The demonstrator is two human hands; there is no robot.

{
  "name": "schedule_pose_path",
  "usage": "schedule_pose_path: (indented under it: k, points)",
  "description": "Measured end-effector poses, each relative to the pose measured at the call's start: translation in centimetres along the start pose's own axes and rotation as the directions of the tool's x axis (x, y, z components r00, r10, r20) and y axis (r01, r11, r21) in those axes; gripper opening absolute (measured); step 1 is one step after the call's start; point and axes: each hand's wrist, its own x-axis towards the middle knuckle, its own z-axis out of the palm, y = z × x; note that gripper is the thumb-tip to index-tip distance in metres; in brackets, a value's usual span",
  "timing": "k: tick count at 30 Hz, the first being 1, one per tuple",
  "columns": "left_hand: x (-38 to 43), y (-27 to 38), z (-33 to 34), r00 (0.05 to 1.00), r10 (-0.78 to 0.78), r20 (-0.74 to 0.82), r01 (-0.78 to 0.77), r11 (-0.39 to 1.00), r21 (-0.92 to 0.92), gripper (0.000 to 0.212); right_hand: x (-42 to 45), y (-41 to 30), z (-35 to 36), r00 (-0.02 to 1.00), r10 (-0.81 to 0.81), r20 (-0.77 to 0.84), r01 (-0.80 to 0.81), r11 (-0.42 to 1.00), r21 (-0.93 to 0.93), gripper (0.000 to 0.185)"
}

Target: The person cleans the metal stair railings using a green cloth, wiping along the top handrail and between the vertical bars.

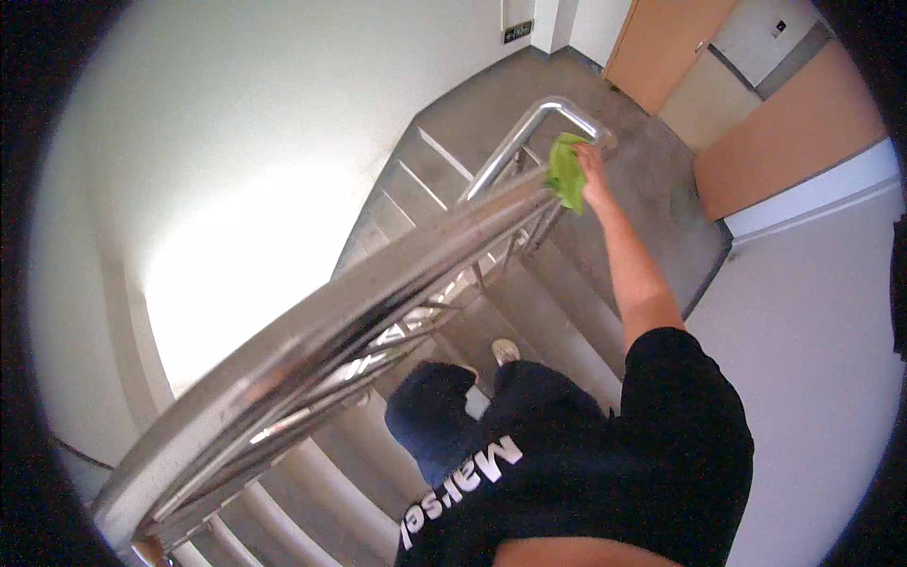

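Note:
My right hand, at the end of my outstretched right arm, holds a bright green cloth. The cloth lies over the upper end of the near metal handrail, close to where the rail bends. My fingers are on the cloth's right side, and its lower part hangs down beside the rail. The thick tubular handrail runs from the lower left up to the cloth, with metal balusters and bars beneath it. My left hand is out of view.
Concrete stairs descend under my feet towards a landing. Another shiny handrail borders a second flight beyond. Wooden doors stand at the back right. A pale wall rises on my right. My shoe is on a step.

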Motion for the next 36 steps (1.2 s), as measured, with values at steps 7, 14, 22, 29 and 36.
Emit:
schedule_pose_path:
  k: [7, 14, 22, 29, 36]
  points:
    - [0.4, 1.0, 0.4, 0.999, -0.037, 0.034, 0.038, 0.999, -0.038, 0.030, 0.1, -2.6, 0.4, 0.948, 0.316, 0.042, -0.318, 0.935, 0.156, 0.028]
    - [-1.2, -1.5, 2.9, 0.997, -0.052, 0.057, 0.061, 0.983, -0.175, 0.032, -6.2, -23.3, 6.6, 0.831, -0.417, 0.368, 0.554, 0.676, -0.486, 0.034]
    - [-2.7, 9.9, 3.2, 0.966, -0.257, 0.036, 0.231, 0.914, 0.334, 0.044, -10.6, -45.3, 15.5, 0.407, -0.698, 0.589, 0.756, 0.619, 0.211, 0.064]
    - [-4.7, 11.8, 0.5, 0.974, -0.197, -0.107, 0.220, 0.936, 0.276, 0.022, -17.4, -67.3, 26.8, 0.134, -0.871, 0.473, 0.655, 0.436, 0.617, 0.042]
    - [-4.0, 13.0, 0.8, 0.945, -0.064, -0.321, 0.106, 0.988, 0.115, 0.028, -21.4, -75.9, 33.9, 0.203, -0.967, 0.157, 0.628, 0.251, 0.737, 0.027]
